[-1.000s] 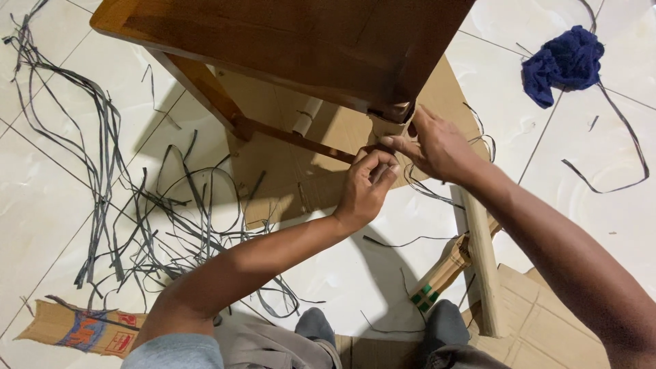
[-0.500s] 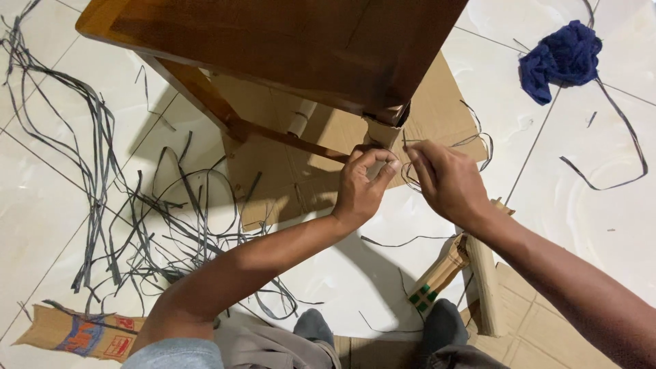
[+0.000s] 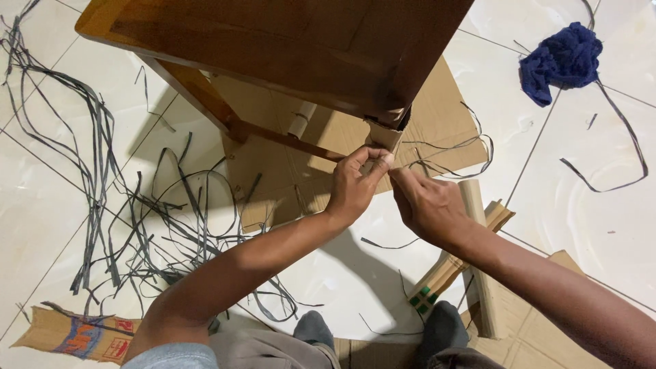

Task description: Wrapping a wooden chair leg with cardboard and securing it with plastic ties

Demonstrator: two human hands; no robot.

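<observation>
The wooden table (image 3: 273, 48) has a dark brown, varnished top with a soft sheen, its grain showing faintly; the leg and rail (image 3: 205, 102) below look like the same polished wood in a warmer tone. A wrap of plain brown cardboard (image 3: 384, 137), matt and slightly creased, sits at the corner leg. The flattened cardboard sheet (image 3: 437, 116) on the floor is dull, dry paperboard with fold lines. The floor (image 3: 601, 225) is glossy pale tile, smooth and reflective. The dark grey strapping bands (image 3: 96, 157) look like thin, slick plastic. The blue cloth (image 3: 562, 60) is soft, crumpled, matt fabric. A cardboard tube (image 3: 482, 266) looks rough and fibrous.
</observation>
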